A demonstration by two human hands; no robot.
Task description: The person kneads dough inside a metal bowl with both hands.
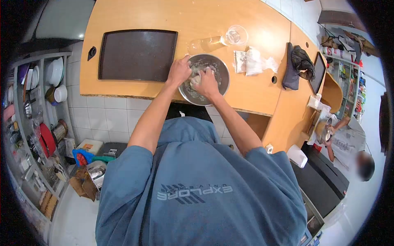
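Observation:
A round metal mixing bowl stands near the front edge of the wooden table, its inner wall smeared with pale flour or dough. My left hand grips the bowl's left rim, fingers curled over it. Inside the bowl, my right hand has its fingers bent around a pale lump of dough. The fingers partly cover the dough. Just behind the bowl, a clear plastic cup is on the table. Right of the bowl sit white plastic bags that look powdery.
A dark baking tray lies left of the bowl on the wooden table. Dark cloths rest at the right. Shelves of kitchenware line the left side. Another person at far right handles a metal bowl.

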